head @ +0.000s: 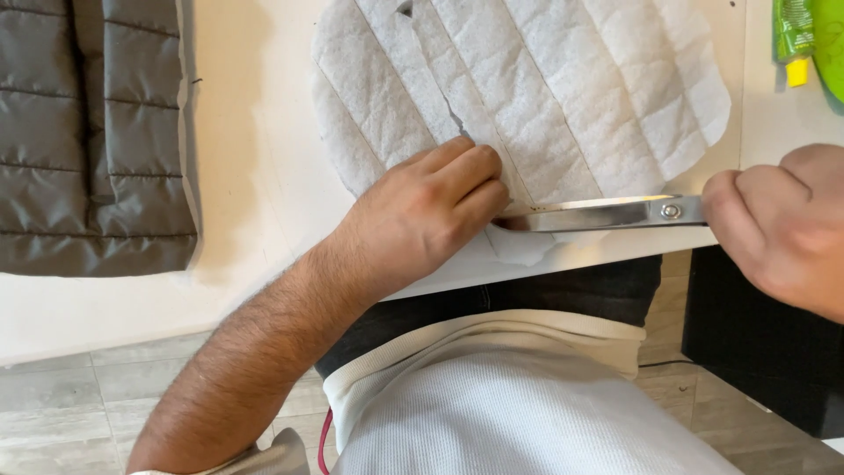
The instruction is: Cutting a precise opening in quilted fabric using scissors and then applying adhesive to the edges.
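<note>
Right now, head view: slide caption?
Left hand pins white quilted batting on table; right hand grips scissors.

1 white quilted padding pc point(545, 88), 1 scissors point(607, 213), 1 grey quilted panel point(88, 132), 2 hands: left hand point(422, 215), right hand point(782, 220).

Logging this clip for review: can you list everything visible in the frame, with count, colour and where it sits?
quilted wadding piece: one, white, top centre of the table, its near edge at the table's front.
scissors: one pair, silver metal, blades lying across the wadding's near edge, pointing toward the left hand.
quilted fabric panel: one, dark grey, top left on the table.
tube: one, green with a yellow cap, top right corner.
table: one, white.
floor: grey tiles, bottom left.
left hand: pressing down on the wadding.
right hand: gripping the scissors' handles at the right edge.
</note>
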